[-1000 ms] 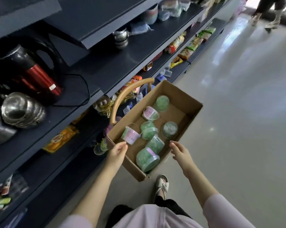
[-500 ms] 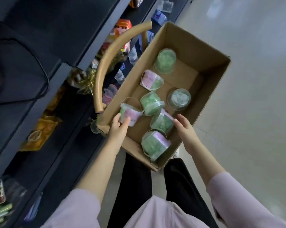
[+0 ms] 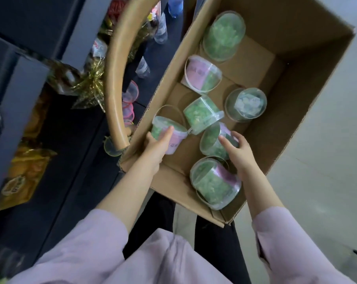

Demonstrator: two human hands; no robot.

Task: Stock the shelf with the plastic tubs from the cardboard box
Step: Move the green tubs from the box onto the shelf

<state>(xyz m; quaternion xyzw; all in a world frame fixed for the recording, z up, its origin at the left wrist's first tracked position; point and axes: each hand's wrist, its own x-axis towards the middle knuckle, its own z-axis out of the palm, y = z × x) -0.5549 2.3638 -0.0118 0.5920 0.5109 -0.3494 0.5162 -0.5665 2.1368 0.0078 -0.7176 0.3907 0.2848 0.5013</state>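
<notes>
Cardboard box [image 3: 309, 64] to the right of the shelf [image 3: 56, 160], a curved handle [image 3: 116, 78] between them, the floor [image 3: 327, 160] to the box's right. Seven tubs lie in the box: far tub [image 3: 223, 35] at the back, second tub [image 3: 202, 74] before it, middle tub [image 3: 202, 114] and right tub [image 3: 245, 104] side by side, near tub [image 3: 214, 183] in front. Left hand [image 3: 155, 146] grips the left tub [image 3: 165, 130] by the left wall; right hand [image 3: 238, 150] grips the inner tub [image 3: 212, 142], between the middle and near tubs

Both my arms reach down, left hand [image 3: 157, 146] gripping the left tub [image 3: 162, 126], right hand [image 3: 239, 152] gripping the right tub [image 3: 210, 139].
</notes>
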